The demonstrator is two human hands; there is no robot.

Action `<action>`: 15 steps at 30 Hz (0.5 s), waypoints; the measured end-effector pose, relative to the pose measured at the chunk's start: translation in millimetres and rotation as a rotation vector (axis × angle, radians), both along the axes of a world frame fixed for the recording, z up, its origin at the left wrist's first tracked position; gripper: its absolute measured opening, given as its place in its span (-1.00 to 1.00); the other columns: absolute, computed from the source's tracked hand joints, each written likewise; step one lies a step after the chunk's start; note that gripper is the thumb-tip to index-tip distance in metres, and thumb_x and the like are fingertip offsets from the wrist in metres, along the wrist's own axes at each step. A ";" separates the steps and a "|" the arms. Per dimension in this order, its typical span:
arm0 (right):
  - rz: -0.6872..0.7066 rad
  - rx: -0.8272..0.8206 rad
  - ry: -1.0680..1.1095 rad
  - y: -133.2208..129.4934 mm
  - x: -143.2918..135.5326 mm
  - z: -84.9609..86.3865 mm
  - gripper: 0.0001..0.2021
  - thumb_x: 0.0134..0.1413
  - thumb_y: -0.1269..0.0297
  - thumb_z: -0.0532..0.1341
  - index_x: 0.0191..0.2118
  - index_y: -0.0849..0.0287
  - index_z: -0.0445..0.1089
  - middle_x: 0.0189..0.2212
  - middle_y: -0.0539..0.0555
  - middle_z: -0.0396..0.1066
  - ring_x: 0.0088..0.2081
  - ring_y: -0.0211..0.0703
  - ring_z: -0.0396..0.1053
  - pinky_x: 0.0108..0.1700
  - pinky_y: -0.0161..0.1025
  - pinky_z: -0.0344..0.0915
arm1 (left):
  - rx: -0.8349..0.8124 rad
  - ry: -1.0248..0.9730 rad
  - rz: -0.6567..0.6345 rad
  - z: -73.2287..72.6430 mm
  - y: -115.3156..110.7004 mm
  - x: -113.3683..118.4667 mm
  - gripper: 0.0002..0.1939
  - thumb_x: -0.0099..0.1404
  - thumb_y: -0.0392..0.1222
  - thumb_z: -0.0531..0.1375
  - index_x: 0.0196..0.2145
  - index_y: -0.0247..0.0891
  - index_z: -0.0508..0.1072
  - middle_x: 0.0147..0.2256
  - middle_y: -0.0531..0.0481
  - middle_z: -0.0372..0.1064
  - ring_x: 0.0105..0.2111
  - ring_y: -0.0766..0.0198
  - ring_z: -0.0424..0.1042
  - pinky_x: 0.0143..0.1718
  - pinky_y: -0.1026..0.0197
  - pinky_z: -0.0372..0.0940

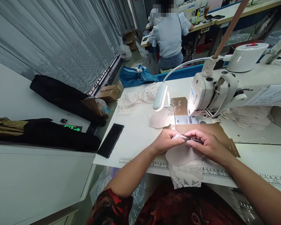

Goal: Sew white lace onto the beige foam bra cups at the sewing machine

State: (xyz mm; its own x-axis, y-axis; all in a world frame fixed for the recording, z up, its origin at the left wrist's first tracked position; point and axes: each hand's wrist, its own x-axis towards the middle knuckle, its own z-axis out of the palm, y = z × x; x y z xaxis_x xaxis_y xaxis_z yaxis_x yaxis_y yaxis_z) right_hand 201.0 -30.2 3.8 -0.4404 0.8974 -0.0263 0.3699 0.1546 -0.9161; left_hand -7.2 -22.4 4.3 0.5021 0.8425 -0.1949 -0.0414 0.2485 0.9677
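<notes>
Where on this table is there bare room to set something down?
Bare tabletop lies between the black phone and left hand, and right of the brown sheet. It's crowded by the sewing machine: lamp, pale cloth piece, right hand.

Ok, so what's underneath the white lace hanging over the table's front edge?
The table and its printed ruler show on both sides of the white lace; whatever lies directly beneath it is covered and can't be seen.

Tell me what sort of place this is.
Likely a sewing workshop: a sewing machine on the table, piled lace nearby, and a person seated by a second machine beyond.
</notes>
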 end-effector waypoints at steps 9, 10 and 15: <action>-0.009 0.038 -0.006 -0.9 -1.6 -1.5 -0.72 0.17 0.01 0.18 -0.16 0.08 0.47 -0.24 0.06 0.52 -0.20 -0.06 0.43 -0.16 -0.15 0.32 | -0.057 -0.001 0.063 -6.6 -1.1 3.8 -0.58 0.00 0.07 0.42 -0.42 -0.41 0.55 -0.49 0.02 0.35 -0.46 0.37 0.29 -0.37 0.30 0.16; -0.013 0.033 0.002 -0.8 -1.8 -1.8 -0.72 0.18 0.01 0.18 -0.17 0.08 0.47 -0.24 0.06 0.52 -0.20 -0.06 0.43 -0.15 -0.15 0.31 | -0.057 -0.002 0.066 -7.3 -1.2 4.0 -0.58 0.00 0.07 0.43 -0.43 -0.41 0.54 -0.51 0.03 0.33 -0.47 0.38 0.27 -0.39 0.31 0.15; -0.010 -0.008 0.061 1.2 -3.6 -7.6 -0.70 0.18 -0.02 0.17 -0.20 0.10 0.47 -0.24 0.08 0.52 -0.18 -0.04 0.44 -0.13 -0.14 0.33 | -0.027 0.030 0.081 -3.4 -3.3 5.6 -0.55 0.00 0.12 0.41 -0.48 -0.40 0.52 -0.54 0.03 0.31 -0.51 0.38 0.24 -0.45 0.30 0.13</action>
State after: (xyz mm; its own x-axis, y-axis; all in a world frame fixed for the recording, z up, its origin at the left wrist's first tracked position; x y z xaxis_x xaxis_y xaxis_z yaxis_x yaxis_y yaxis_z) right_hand 197.4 -29.0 -3.9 -0.4326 0.9016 -0.0066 0.3146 0.1441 -0.9382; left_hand -1.6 -25.7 0.8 0.4266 0.8742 -0.2320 -0.0338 0.2717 0.9618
